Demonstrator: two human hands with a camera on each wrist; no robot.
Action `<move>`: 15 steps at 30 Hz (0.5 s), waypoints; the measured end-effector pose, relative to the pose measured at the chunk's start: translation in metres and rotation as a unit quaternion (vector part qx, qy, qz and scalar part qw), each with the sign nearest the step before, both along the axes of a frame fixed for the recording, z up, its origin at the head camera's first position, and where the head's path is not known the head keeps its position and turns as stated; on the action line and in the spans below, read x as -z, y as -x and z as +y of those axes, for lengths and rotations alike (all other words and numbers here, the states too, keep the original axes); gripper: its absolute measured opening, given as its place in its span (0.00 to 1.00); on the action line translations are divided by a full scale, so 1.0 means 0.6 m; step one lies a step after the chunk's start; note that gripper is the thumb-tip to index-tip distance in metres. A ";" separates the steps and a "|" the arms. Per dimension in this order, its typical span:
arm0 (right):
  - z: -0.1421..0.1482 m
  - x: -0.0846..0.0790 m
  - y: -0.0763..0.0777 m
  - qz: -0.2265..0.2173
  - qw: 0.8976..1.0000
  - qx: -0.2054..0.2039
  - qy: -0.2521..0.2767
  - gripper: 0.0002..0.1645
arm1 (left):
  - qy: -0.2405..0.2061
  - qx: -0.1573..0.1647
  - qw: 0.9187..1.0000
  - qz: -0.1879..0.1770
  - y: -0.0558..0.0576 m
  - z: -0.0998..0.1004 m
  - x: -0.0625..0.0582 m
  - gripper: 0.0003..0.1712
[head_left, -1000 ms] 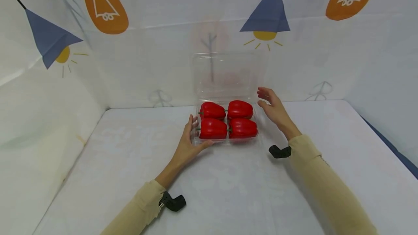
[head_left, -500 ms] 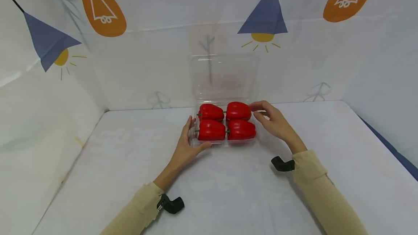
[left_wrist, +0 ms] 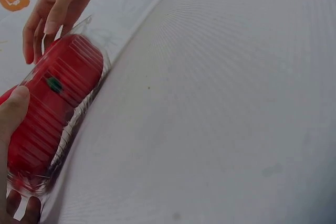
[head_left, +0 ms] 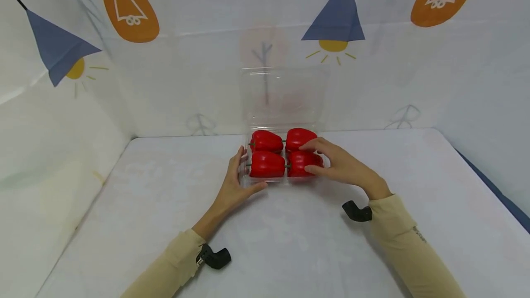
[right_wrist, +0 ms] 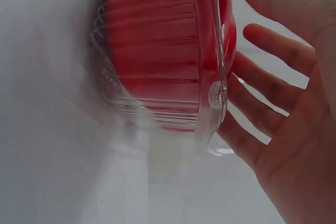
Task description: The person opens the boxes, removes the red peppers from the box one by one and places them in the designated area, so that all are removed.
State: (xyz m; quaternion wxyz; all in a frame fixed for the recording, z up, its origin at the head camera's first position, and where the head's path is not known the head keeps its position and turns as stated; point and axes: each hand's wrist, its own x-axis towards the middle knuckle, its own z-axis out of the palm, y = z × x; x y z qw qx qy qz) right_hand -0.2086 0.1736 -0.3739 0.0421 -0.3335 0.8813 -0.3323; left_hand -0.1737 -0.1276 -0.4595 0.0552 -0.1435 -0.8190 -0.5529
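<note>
Several red bell peppers with green stems fill a clear plastic clamshell container in the head view, among them the front-left pepper and the back-right pepper. The container has its hinged lid raised against the back wall. My left hand rests at the front-left corner, fingers along the side and thumb along the front. Over the front-right pepper reaches my right hand, fingers spread, thumb apart from the fingertips. In the right wrist view, that hand arches beside the rim.
A white cloth-covered table lies under the container. Behind it stands a white fabric wall printed with lamps and bulbs. Each sleeve cuff carries a black wrist camera, the left camera and the right camera.
My right hand has come from beside the container's back-right corner, leftward and nearer, to above the front-right pepper. My left hand has stayed at its corner.
</note>
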 end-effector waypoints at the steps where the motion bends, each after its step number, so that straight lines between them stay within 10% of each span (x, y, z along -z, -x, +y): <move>1: -0.001 0.000 -0.001 -0.002 1.000 0.003 -0.013 0.29 | 0.001 0.001 1.000 -0.001 0.000 -0.001 0.000 0.62; 7: -0.003 0.001 -0.004 -0.018 0.998 0.017 -0.053 0.33 | -0.006 0.012 1.000 -0.004 -0.011 0.003 -0.025 0.61; 15: 0.000 0.002 -0.004 -0.006 0.999 0.009 -0.049 0.34 | 0.002 0.003 1.000 0.013 0.000 -0.001 -0.001 0.62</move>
